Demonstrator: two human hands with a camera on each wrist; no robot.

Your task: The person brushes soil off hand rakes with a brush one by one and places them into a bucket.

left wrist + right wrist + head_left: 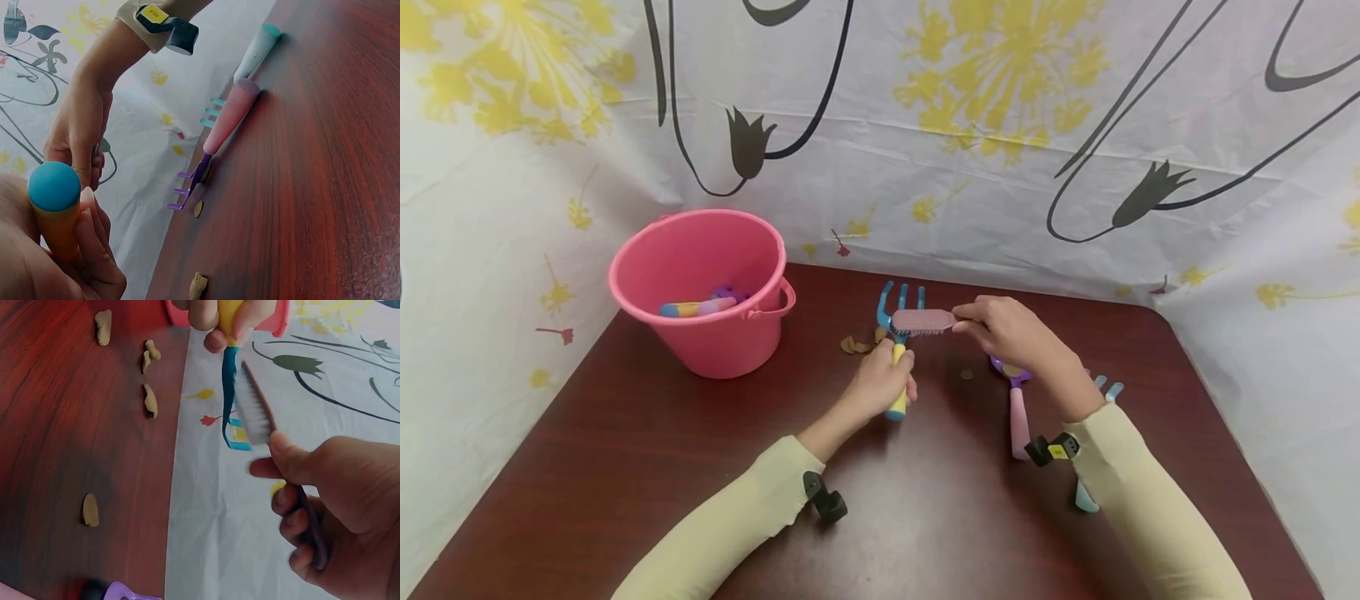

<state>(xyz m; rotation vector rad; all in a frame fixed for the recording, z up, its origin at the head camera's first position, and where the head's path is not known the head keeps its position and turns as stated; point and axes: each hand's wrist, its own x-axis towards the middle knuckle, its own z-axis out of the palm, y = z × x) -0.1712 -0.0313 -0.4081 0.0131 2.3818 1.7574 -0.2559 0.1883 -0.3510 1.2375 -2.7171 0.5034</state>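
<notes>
My left hand (880,382) grips a toy hand rake by its yellow handle (897,408), whose blue end cap shows in the left wrist view. The rake's blue tines (901,293) point away from me, above the table. My right hand (1003,329) holds a pink brush (922,320) by its handle, the brush lying across the rake near the base of the tines. In the right wrist view, the white bristles (251,412) face the blue neck (229,375) and appear to touch it.
A pink bucket (722,346) holding colourful tool handles stands at the left. Right of centre lies a purple rake with a pink handle (1018,421). A pale teal rake (1086,497) lies partly under the right forearm. Small brown pieces (853,344) are scattered on the dark table.
</notes>
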